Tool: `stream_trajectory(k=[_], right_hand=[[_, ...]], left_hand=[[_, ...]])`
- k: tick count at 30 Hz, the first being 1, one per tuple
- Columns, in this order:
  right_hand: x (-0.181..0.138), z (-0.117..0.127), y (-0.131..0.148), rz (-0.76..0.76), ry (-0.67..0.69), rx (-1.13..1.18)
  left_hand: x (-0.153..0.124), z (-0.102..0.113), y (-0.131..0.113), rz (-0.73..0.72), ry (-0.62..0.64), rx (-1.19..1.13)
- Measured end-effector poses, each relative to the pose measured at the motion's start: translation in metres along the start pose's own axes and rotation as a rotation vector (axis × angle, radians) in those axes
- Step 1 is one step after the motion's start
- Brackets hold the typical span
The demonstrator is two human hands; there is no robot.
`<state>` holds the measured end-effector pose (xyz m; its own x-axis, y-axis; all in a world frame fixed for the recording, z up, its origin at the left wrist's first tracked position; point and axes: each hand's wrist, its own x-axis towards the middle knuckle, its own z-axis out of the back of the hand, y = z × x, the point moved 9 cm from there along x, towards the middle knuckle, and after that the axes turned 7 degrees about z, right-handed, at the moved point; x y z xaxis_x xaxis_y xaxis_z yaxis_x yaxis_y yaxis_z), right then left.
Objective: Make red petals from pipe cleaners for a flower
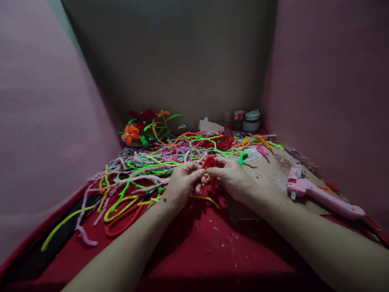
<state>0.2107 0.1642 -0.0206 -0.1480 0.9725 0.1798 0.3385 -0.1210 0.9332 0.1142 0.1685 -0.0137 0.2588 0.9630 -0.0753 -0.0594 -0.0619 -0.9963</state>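
Note:
Both of my hands meet above the front of the pile, pinching a small red pipe cleaner piece (209,162) bent into a petal-like shape. My left hand (186,180) holds its left side between thumb and fingers. From the other side, my right hand (229,176) grips it with thumb and forefinger. Some yellow shows just under the red between the hands, and a yellow pipe cleaner (209,198) sticks out below. Parts of the red piece are hidden by my fingers.
Many coloured pipe cleaners (158,160) spread across the red cloth (212,251). On the right, a pink glue gun (325,196) lies over a cardboard sheet (270,170). Pipe-cleaner flowers (131,134) stand at the back left, with a lidded container (251,121) at the back right.

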Motion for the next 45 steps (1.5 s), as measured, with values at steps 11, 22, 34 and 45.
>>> stream_trajectory(k=[11,22,34,45], right_hand=[[-0.001,-0.006,-0.011,-0.094,0.168,0.054],[0.003,0.016,0.003,-0.019,-0.142,0.146],[-0.002,0.022,0.03,0.393,-0.208,-0.445],[-0.031,-0.021,0.057,0.938,-0.093,-1.14]], left_hand=[[0.005,0.024,-0.012,-0.053,-0.14,0.045],[0.001,0.018,-0.015,-0.086,-0.172,0.161],[0.0,0.004,-0.007,-0.064,-0.093,0.216],[-0.001,0.007,-0.002,-0.019,-0.162,0.26]])
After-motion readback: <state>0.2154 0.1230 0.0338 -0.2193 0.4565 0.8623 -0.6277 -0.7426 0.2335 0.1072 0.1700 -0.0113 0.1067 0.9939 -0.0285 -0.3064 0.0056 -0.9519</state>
